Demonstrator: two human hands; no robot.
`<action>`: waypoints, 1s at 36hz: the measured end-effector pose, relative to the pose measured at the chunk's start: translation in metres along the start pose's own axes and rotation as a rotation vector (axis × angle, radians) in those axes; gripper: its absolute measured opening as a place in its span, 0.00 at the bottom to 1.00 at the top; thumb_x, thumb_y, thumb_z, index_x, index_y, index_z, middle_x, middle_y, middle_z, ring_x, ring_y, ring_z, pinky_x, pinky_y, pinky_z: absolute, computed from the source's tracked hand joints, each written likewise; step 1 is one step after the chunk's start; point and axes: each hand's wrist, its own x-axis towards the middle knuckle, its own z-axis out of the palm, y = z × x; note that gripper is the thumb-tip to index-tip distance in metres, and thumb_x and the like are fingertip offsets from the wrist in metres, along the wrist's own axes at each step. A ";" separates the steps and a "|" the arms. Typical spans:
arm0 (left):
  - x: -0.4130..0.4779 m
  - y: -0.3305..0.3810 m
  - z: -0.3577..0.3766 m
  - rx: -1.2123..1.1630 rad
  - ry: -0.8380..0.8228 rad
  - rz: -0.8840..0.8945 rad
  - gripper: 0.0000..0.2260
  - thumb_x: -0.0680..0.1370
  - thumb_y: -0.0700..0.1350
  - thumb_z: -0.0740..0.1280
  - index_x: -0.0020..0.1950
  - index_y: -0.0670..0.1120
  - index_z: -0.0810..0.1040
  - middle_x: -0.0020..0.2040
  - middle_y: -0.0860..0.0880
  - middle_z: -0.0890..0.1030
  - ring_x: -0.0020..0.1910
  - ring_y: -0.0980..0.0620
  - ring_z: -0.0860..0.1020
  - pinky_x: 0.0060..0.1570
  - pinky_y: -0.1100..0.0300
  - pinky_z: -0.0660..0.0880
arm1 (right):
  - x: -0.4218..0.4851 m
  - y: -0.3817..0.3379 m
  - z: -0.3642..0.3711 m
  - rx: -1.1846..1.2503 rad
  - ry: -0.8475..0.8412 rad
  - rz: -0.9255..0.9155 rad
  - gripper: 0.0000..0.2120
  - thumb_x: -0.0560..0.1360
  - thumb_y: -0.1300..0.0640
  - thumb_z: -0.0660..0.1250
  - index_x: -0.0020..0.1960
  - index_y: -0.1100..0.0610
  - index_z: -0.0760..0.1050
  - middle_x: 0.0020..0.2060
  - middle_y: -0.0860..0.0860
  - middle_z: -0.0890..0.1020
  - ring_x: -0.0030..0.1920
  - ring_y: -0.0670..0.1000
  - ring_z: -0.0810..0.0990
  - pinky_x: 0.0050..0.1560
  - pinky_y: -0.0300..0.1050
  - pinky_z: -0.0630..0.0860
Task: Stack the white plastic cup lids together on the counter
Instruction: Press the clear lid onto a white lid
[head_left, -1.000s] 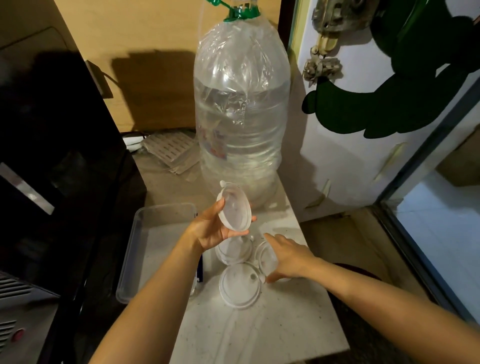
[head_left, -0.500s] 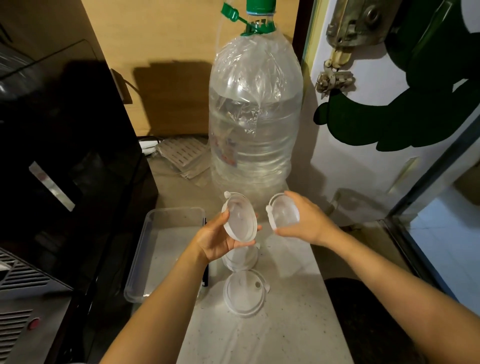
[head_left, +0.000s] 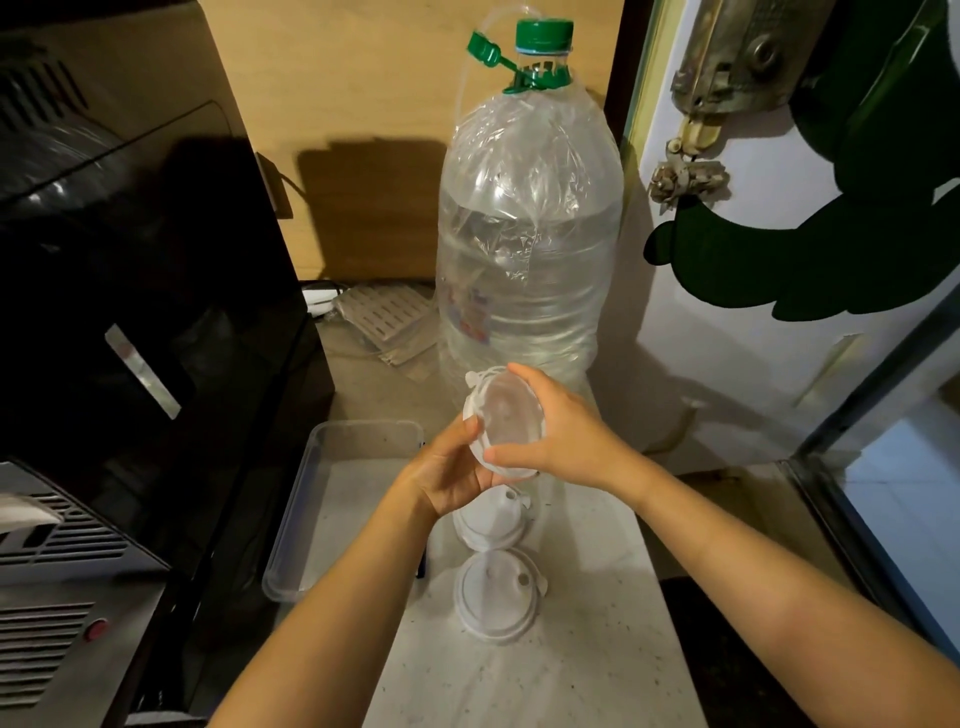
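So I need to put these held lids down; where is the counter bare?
Bare counter lies near the front edge, past the nearest lid. The clear tray looks empty. It is crowded between the water bottle and the second lid.

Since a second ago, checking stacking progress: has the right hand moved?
Yes. The right hand rose from the counter beside the resting lids, toward the water bottle, and now presses a lid against the left hand's lid.
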 end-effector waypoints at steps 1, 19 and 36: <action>0.000 0.001 0.001 -0.001 0.002 0.012 0.45 0.47 0.53 0.83 0.60 0.45 0.70 0.46 0.46 0.85 0.45 0.48 0.84 0.40 0.51 0.81 | 0.001 -0.001 0.000 -0.001 0.001 -0.003 0.45 0.65 0.49 0.75 0.75 0.52 0.55 0.72 0.50 0.65 0.70 0.49 0.66 0.67 0.43 0.67; -0.013 0.011 0.002 0.017 0.065 0.085 0.46 0.47 0.51 0.83 0.61 0.43 0.68 0.44 0.45 0.85 0.44 0.48 0.84 0.39 0.53 0.82 | 0.014 -0.007 0.007 0.014 -0.014 0.017 0.47 0.65 0.43 0.73 0.75 0.53 0.53 0.73 0.52 0.66 0.71 0.51 0.66 0.64 0.41 0.65; -0.019 0.011 0.000 0.062 0.139 0.036 0.44 0.48 0.53 0.82 0.60 0.43 0.70 0.48 0.43 0.81 0.43 0.48 0.83 0.38 0.53 0.81 | 0.019 -0.004 0.023 -0.080 -0.029 0.042 0.40 0.69 0.39 0.67 0.73 0.58 0.57 0.69 0.56 0.70 0.66 0.55 0.72 0.56 0.41 0.68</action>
